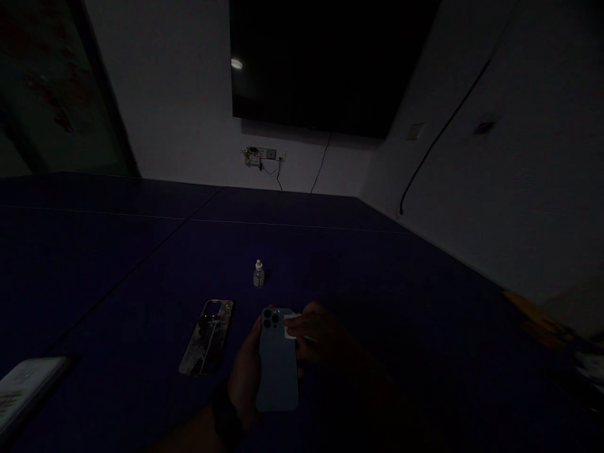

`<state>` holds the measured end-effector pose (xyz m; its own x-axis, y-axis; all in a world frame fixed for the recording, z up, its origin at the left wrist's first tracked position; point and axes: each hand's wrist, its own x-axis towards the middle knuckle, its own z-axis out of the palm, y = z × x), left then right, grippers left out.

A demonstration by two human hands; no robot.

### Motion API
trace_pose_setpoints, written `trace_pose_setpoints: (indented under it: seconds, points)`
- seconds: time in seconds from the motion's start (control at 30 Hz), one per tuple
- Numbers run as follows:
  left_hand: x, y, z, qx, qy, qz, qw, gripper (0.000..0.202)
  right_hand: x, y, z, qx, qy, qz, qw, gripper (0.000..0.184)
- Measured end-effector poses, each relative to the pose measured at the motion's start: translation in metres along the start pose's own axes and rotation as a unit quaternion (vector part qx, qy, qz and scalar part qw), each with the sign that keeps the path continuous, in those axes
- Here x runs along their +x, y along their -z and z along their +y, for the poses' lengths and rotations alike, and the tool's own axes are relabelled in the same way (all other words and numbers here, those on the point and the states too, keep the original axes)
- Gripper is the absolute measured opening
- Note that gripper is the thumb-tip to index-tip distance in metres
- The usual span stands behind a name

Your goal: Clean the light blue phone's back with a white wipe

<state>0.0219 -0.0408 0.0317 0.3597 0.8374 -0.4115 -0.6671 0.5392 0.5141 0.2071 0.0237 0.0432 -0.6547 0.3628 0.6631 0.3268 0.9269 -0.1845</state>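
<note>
Phone (278, 377) has case (206, 346) nearby, small bottle (258, 277) beyond.

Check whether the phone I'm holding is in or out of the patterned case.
Out. The phone shows its bare back in your left hand; the patterned case lies apart.

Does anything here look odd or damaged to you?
Mostly the black cable slanting across the right-hand wall, instead of running straight; wires also dangle beneath the screen. Nothing looks spilled, and the phone shows no obvious damage, though dim light hides detail.
</note>
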Motion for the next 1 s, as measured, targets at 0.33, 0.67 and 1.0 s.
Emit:
trace_pose_setpoints:
  seconds: [0.33, 0.67, 1.0]
  points:
    - [0.002, 0.002, -0.002, -0.005, -0.013, 0.007, 1.000, 0.055, 0.004, -0.003, -0.005, -0.009, -0.013, -0.037, 0.999, 0.031]
    - [-0.002, 0.003, -0.002, 0.004, 0.019, -0.020, 1.000, 0.058, -0.002, 0.000, -0.001, -0.013, -0.097, 0.016, 0.995, 0.032]
    - [0.007, 0.008, -0.004, -0.057, -0.011, -0.059, 0.997, 0.046, -0.003, 0.003, -0.017, 0.041, -0.075, -0.017, 0.996, 0.033]
